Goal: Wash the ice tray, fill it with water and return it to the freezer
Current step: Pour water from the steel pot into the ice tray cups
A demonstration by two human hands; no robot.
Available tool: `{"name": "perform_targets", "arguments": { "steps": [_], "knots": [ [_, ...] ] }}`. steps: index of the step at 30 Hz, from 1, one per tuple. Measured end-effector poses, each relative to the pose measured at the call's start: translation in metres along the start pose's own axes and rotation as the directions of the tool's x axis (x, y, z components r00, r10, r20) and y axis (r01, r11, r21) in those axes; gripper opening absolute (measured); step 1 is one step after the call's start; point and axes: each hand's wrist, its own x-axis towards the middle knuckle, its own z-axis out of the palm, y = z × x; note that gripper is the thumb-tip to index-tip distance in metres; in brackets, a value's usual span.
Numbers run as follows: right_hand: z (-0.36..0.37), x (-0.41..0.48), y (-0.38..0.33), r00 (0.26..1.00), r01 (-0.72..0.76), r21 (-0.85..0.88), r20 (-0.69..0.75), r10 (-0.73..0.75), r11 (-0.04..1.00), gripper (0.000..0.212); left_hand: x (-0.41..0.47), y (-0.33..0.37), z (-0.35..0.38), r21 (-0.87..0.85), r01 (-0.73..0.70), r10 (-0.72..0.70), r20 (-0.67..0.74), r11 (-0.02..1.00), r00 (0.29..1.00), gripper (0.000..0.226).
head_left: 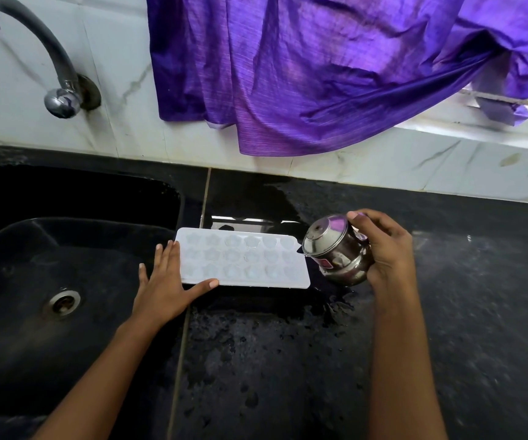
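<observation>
Item one, nearest: two bare forearms are entering from the bottom edge, both cut off there, so nothing of the person above them is showing.

Item two: the black bench (288, 360) is lying wet, beaded with droplets in front and pooled darker toward the wall; its right part is blurring out and is hard to read.

Item three: the left hand (164, 287) is resting flat with fingers spread, its grip apart, the thumb lying along the near edge of the ice tray (243, 258) and the fingertips touching its left end. It is pressing rather than clasping.

Item four: the ice tray, white, is sitting level on the bench just right of the sink (18, 281), its left end reaching the sink's rim. Three rows of flower-shaped cells are showing; whether they are holding water cannot be told.

Item five: the right hand (383, 246) is holding its grip clamped around a small steel pot (339, 252), tilted with its mouth toward the tray's right end. A red label is showing on its side; the fingers are hiding its far side, and no stream can be made out.

Item six: the sink, black, is showing a steel drain (64, 301); its left portion is running out of view.

Item seven, farthest: a curved tap (56, 74) is projecting from the white marbled wall (120, 122), its top cut off. A purple cloth (304, 68) is hanging over the wall, covering what lies behind.
</observation>
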Motion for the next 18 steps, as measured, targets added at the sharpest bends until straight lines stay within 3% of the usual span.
{"name": "perform_targets", "arguments": {
  "steps": [18],
  "knots": [
    [0.019,-0.006,0.004,0.992,0.058,-0.119,0.118,-0.044,0.991,0.015,0.000,-0.001,0.000,-0.011,-0.020,0.020,-0.013,1.000,1.000,0.126]
  ]
}}
